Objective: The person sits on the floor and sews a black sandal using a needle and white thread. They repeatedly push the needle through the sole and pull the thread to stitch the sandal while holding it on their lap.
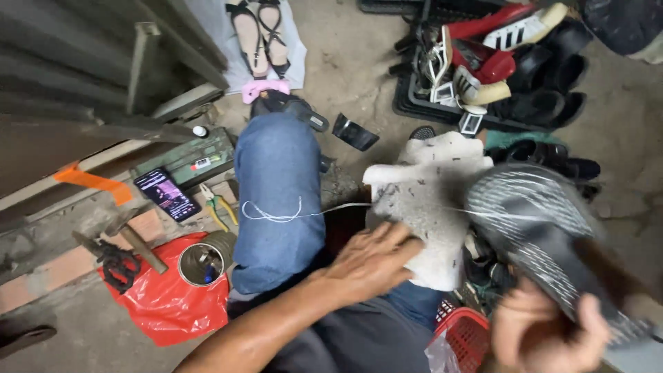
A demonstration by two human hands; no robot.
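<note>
Every place here is given from the white cloth [431,200], a thick, rough, fuzzy piece with dark specks that lies over the person's right knee.

Far to the left of the cloth lies a red plastic bag [166,304], shiny and crumpled, on the concrete ground. On it rests a round metal tin [202,262], open at the top. Above the bag, still left of the cloth, lie a hammer [135,238] with a wooden handle, a black phone [166,194] with a lit screen, and pliers [219,207] with yellow and green grips. Just left of the cloth is the left knee [277,193] in blue denim, and a thin white thread [276,214] lies looped on it and runs to the right across the cloth.

The left hand [369,262] rests on the lower left edge of the cloth. It is open and flat, with the fingers stretched and spread, pressing the cloth and gripping nothing.

To the right of the cloth is a dark sandal [545,235], blurred, with a striped, ribbed sole and a wide black strap. The right hand [545,331], lower right of the cloth, is closed around the sandal's near end, the thumb on one side. Below the cloth, between the hands, stands a red plastic basket [464,335] with a grid wall. Above and to the right of the cloth, a black tray [428,103] holds many shoes of red, white and black colour.
</note>
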